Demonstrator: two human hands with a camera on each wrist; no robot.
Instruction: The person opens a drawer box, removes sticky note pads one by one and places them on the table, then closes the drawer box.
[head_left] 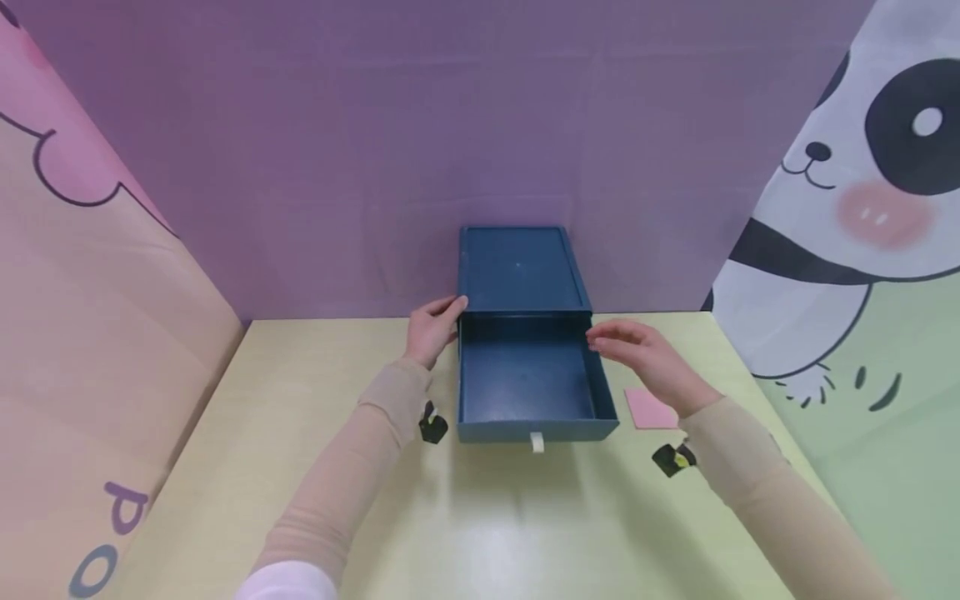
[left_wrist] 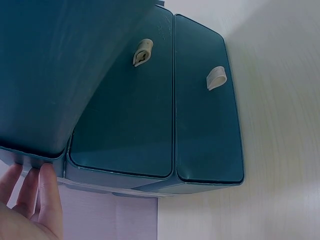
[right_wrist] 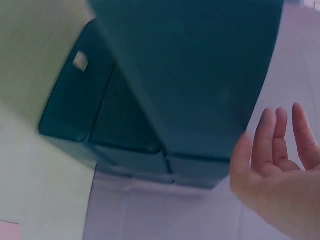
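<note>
A dark blue drawer cabinet point(head_left: 517, 268) stands at the back of the table, its top drawer point(head_left: 525, 379) pulled far out with a bare floor inside. A white pull tab point(head_left: 537, 442) sticks out from that drawer's front. My left hand point(head_left: 431, 333) touches the cabinet's left side near the top front corner; in the left wrist view its extended fingers point(left_wrist: 49, 187) rest on the side wall. Beside the drawer's right wall is my right hand point(head_left: 637, 354), fingers loosely bent and holding nothing. Whether its fingertips touch the wall I cannot tell.
Below the pulled-out drawer, a middle drawer point(left_wrist: 125, 110) and a bottom drawer point(left_wrist: 207, 135) are closed, each with a pale loop tab. A pink square of paper point(head_left: 651, 409) lies right of the cabinet on the light wooden table point(head_left: 315, 400). A purple curtain point(head_left: 337, 167) hangs behind.
</note>
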